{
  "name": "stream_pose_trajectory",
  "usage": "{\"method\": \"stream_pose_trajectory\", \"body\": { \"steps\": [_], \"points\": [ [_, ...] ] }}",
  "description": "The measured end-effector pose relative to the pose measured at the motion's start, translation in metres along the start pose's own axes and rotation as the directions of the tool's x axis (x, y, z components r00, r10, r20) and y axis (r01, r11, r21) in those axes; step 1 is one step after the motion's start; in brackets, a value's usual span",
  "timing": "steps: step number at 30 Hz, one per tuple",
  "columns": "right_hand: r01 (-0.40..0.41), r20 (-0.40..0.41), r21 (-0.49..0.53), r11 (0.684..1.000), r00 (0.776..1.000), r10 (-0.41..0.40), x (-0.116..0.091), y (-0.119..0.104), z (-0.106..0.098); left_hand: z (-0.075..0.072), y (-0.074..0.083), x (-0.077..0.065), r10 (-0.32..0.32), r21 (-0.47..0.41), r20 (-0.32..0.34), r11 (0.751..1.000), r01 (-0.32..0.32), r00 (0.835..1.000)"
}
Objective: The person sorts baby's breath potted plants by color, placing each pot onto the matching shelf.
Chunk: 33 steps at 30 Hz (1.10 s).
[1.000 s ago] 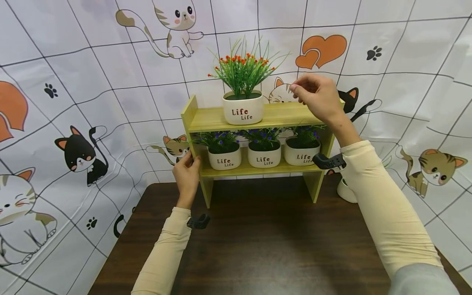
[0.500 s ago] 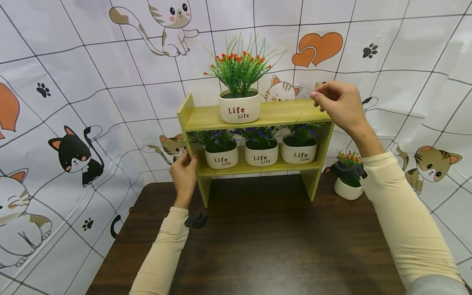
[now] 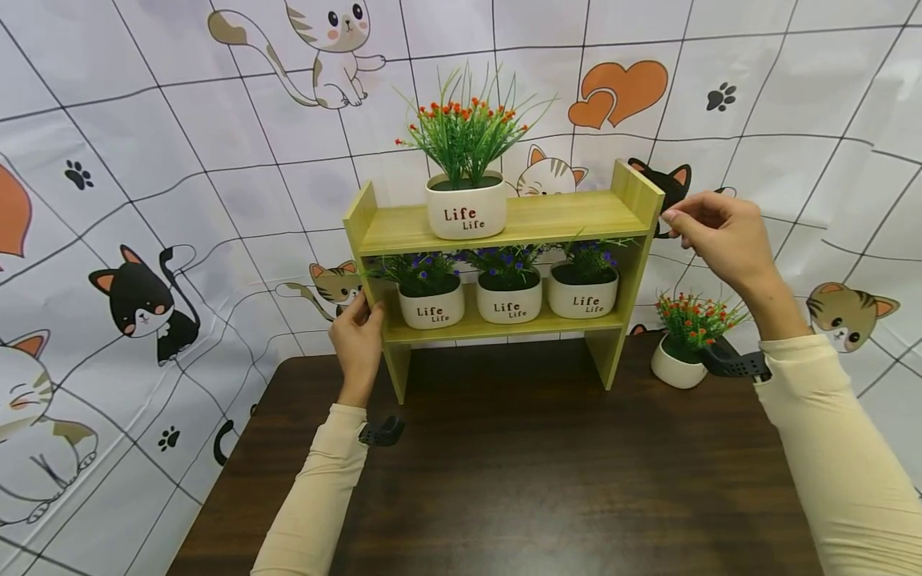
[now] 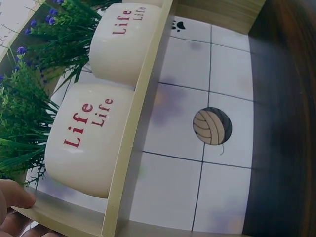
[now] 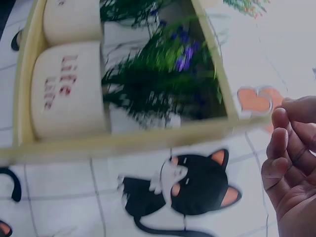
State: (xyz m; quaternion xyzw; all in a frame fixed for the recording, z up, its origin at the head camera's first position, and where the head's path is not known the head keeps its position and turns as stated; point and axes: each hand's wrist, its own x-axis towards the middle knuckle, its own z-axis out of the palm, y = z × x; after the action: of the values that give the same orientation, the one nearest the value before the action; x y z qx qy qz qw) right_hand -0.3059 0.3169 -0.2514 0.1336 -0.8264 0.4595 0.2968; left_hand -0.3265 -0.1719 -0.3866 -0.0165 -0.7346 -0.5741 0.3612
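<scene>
A two-tier wooden shelf (image 3: 558,214) stands on the dark table, against the wall. My left hand (image 3: 358,344) grips its left side panel, the thumb on the inner face and the fingers outside, as the left wrist view shows. Beside the top of the right side panel hovers my right hand (image 3: 731,240), fingers loosely curled, with no object visible in it. On the upper tier sits a white pot (image 3: 468,212) of orange-red flowers (image 3: 468,120). Three white pots of purple flowers, among them the left one (image 3: 432,308), line the lower tier.
Another white pot (image 3: 677,372) with orange-red flowers stands on the brown table (image 3: 504,448), right of the shelf and partly behind the right wrist strap. A cat-patterned wall covering (image 3: 252,144) rises behind and at both sides.
My right hand has moved right and down, from above the upper tier to outside the right panel, uncovering that panel and the right-hand flower pot. The left hand keeps its grip.
</scene>
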Motion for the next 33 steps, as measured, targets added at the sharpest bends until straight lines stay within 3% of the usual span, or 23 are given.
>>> {"method": "stream_pose_trajectory", "body": {
  "steps": [11,18,26,33],
  "points": [
    [-0.152,0.008,-0.085,0.985,0.988,0.153,-0.030,0.048,-0.037,0.000,0.001,-0.001,0.008,0.002,-0.001,1.000,-0.008,1.000],
    [-0.215,0.042,-0.060,0.975,0.975,0.218,-0.051,0.080,-0.058,-0.001,0.002,-0.003,-0.004,0.038,0.005,0.999,0.004,1.000],
    [-0.286,0.081,-0.136,0.948,0.951,0.299,-0.080,0.120,-0.070,-0.002,0.002,-0.002,-0.002,0.036,0.003,0.999,0.002,1.000],
    [-0.283,0.131,-0.238,0.929,0.939,0.319,-0.100,0.151,-0.074,-0.002,0.003,-0.003,-0.011,0.026,0.007,1.000,0.010,1.000]
  ]
}}
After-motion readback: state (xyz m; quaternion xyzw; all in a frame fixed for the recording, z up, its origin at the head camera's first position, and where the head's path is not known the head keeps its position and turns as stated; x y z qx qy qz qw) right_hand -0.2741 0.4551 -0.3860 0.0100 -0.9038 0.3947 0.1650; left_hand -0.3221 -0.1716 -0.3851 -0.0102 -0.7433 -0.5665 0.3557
